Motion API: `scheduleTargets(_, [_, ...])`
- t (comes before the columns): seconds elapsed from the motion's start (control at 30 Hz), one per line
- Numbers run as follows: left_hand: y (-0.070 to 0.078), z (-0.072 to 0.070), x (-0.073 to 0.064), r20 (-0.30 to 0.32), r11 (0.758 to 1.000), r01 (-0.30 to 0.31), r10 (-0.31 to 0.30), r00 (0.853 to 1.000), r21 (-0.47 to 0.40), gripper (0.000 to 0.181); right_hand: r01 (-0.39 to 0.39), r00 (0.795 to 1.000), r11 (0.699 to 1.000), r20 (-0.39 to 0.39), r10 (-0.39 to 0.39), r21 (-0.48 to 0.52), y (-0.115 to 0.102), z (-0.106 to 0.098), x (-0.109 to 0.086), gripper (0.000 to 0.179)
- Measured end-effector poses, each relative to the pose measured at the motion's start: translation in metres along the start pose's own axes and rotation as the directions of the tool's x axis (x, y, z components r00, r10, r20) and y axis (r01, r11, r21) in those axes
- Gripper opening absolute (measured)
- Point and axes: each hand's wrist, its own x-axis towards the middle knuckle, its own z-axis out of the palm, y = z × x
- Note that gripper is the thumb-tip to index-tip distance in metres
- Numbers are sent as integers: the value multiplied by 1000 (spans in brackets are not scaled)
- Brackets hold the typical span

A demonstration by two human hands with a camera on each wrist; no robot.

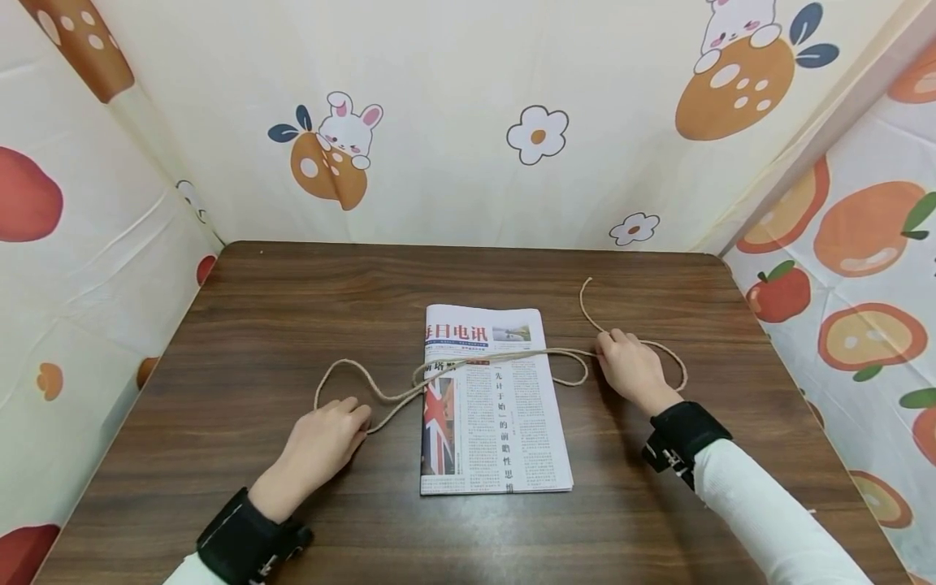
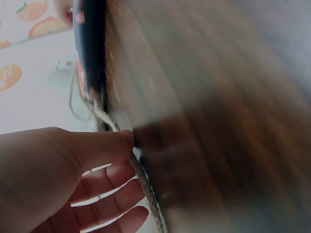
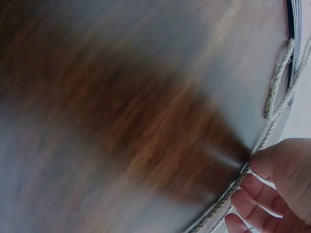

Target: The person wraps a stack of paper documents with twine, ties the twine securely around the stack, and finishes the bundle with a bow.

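Observation:
A folded newspaper (image 1: pixel 478 431) lies flat on the table, its front page up. Across its upper half runs a thin beige rope (image 1: pixel 504 356), looped and crossed near the paper's left edge. Left of the paper, my left hand (image 1: pixel 325 439) pinches one part of the rope between thumb and index finger; in the left wrist view the rope (image 2: pixel 149 194) passes down along the other fingertips. On the right side, my right hand (image 1: pixel 630 370) pinches the rope (image 3: pixel 277 114) with thumb and fingertips. A small rope loop lies between that hand and the paper.
The brown wooden table (image 1: pixel 292 301) ends at a cream back wall (image 1: pixel 446 162) with printed rabbits and flowers. Fruit-patterned sheets flank both sides. Each wrist wears a black band (image 1: pixel 686 435). One loose rope end (image 1: pixel 585 296) lies beyond my right hand.

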Motion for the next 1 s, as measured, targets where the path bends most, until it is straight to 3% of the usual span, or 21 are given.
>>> scheduleTargets(0.13, [-14, -7, -14, 21, 1000, 21, -21, 1000, -11, 30, 0, 1000, 1000, 1, 0, 3, 4, -1, -1, 9])
scheduleTargets(0.3, [-33, -15, -27, 57, 996, 90, -90, 994, 5, 30, -3, 1000, 1000, -2, 3, 11, 6, -1, -3, 10])
scheduleTargets(0.5, [-43, -26, -29, 89, 994, 113, -113, 990, 4, 27, 9, 1000, 1000, -14, -9, 19, 5, 0, -2, 11])
scheduleTargets(0.63, [-35, -35, -19, 60, 998, 59, -59, 996, -4, 26, 29, 999, 999, -22, -28, 23, 4, -1, -2, 12])
scheduleTargets(0.77, [-21, -40, 1, -13, 1000, -17, 17, 1000, 8, 24, 39, 999, 999, -15, -38, 38, 1, -3, 1, 11])
scheduleTargets(1.0, [10, -32, 40, -111, 994, -106, 102, 989, -27, 18, 66, 998, 997, -6, -66, 48, -7, 0, 11, 11])
